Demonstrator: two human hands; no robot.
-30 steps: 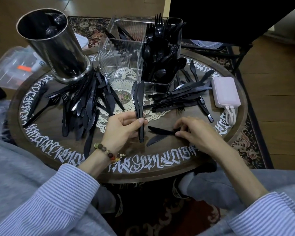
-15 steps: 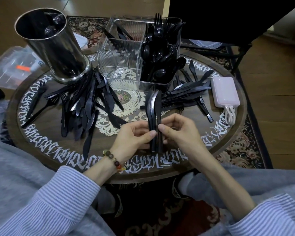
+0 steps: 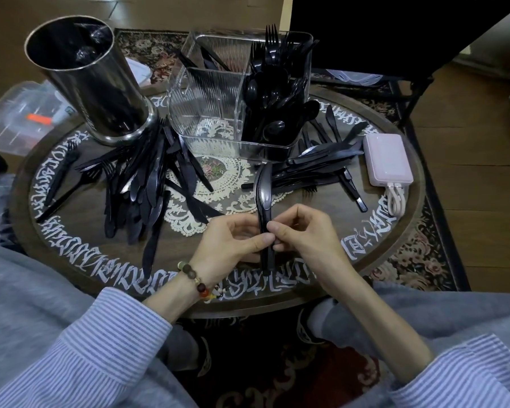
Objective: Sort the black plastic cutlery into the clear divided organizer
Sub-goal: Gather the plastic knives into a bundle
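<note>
- Both hands meet at the near middle of the round surface: the left hand and the right hand each pinch the same small bundle of knives, thumbs and fingertips curled round the handles.
- The bundle stands roughly upright, blades pointing away from the person toward the organizer, handle ends near the surface.
- The clear organizer sits at the far middle of the surface. Its right compartments are packed with spoons and forks; the near left compartment looks unfilled, and a few black pieces lean in the far left one.
- A loose heap of black cutlery lies left of the organizer, another pile lies to its right.
- A steel cylinder stands at the far left, touching the left heap.
- A pink power bank with a coiled cable rests at the right edge.
- A beaded bracelet circles the left wrist.
</note>
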